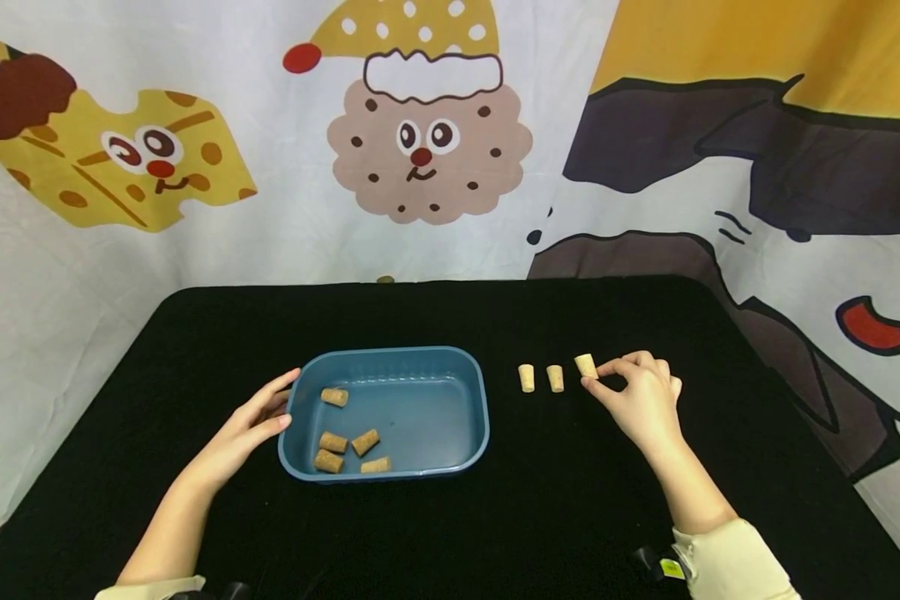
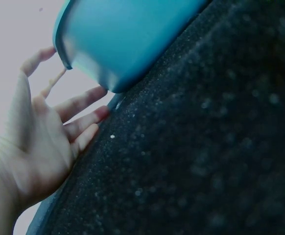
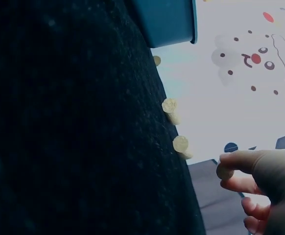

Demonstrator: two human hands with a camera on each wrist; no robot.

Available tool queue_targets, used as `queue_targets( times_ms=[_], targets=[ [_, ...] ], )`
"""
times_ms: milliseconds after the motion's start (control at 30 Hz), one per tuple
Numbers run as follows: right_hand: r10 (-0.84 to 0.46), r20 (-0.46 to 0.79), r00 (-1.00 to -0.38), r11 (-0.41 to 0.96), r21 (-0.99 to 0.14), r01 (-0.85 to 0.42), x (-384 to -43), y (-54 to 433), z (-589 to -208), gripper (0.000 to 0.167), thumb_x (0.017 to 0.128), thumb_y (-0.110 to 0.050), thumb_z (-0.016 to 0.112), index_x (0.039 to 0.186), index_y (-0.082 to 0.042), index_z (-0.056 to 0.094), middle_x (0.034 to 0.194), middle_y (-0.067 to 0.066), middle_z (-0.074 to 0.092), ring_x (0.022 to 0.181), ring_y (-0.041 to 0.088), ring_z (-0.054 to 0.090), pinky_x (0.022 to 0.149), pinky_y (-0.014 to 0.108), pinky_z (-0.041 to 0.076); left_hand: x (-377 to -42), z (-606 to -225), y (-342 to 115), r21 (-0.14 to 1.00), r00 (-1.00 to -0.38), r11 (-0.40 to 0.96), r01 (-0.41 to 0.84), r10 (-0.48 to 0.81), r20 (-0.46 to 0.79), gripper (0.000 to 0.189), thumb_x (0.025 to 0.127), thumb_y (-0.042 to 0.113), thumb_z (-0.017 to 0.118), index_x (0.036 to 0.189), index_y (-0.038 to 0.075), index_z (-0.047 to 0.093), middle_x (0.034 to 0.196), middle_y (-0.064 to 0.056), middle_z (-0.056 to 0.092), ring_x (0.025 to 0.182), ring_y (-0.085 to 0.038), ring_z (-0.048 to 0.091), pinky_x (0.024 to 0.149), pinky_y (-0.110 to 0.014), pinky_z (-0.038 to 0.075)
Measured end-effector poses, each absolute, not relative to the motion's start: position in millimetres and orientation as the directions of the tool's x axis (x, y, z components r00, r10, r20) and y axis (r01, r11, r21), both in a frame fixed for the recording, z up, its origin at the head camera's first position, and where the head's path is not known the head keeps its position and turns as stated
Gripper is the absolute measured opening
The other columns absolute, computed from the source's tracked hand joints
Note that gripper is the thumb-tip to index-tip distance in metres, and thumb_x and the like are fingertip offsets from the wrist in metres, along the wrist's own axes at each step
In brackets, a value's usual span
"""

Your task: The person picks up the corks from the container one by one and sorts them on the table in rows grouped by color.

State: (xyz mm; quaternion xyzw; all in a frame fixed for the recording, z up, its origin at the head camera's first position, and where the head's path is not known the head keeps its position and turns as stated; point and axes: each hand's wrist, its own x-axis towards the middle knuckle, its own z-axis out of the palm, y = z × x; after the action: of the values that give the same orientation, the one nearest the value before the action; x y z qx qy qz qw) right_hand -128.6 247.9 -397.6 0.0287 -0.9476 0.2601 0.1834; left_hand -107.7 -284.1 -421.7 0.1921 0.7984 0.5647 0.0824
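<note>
My left hand (image 1: 243, 429) rests at the left end of a blue plastic tub (image 1: 461, 462), its fingertips touching the rim and outer wall. In the left wrist view the fingers are spread and mostly straight against the tub (image 2: 118, 39). Several brown corks (image 1: 333, 442) lie on the tub's floor, toward its left side. Right of the tub, my right hand (image 1: 641, 400) pinches a pale tapered cork (image 1: 586, 365) between thumb and index finger. From the right wrist, that cork (image 3: 224, 171) appears raised off the black cloth. Beside it two similar corks, a left one (image 1: 526, 377) and a right one (image 1: 555, 378), form a row.
A black cloth (image 1: 435, 542) covers the table. Behind it hangs a white curtain (image 1: 270, 250) printed with cartoon figures. A small dark object with a yellow-green label (image 1: 672, 569) sits at the right cuff.
</note>
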Motion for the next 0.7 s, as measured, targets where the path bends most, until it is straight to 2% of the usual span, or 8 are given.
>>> queue_targets(
  times_ms=[233,700],
  targets=[
    [0.054,0.338,-0.940,0.871,-0.476,-0.121,-131,250,-410,0.025,0.082,-0.030,0.075,0.086,-0.006,0.073,0.098,0.014,0.054,0.093,0.035,0.043,0.074,0.054,0.026,-107,-422,-285,0.937,-0.909,0.273,0.219,0.405,0.095,0.058,0.099,0.007,0.042,0.153,0.012,0.021,0.146,-0.033,0.028,0.125,-0.055,0.034,0.088,-0.028,0.046],
    [0.068,0.255,-0.964,0.870,-0.488,-0.067,-133,252,-419,0.026,0.084,-0.032,0.073,0.087,-0.007,0.072,0.100,0.015,0.053,0.095,0.035,0.042,0.075,0.053,0.027,-107,-422,-284,0.937,-0.912,0.274,0.216,0.401,0.093,0.058,0.099,0.006,0.042,0.153,0.012,0.021,0.144,-0.035,0.029,0.123,-0.056,0.036,0.087,-0.028,0.046]
  ],
)
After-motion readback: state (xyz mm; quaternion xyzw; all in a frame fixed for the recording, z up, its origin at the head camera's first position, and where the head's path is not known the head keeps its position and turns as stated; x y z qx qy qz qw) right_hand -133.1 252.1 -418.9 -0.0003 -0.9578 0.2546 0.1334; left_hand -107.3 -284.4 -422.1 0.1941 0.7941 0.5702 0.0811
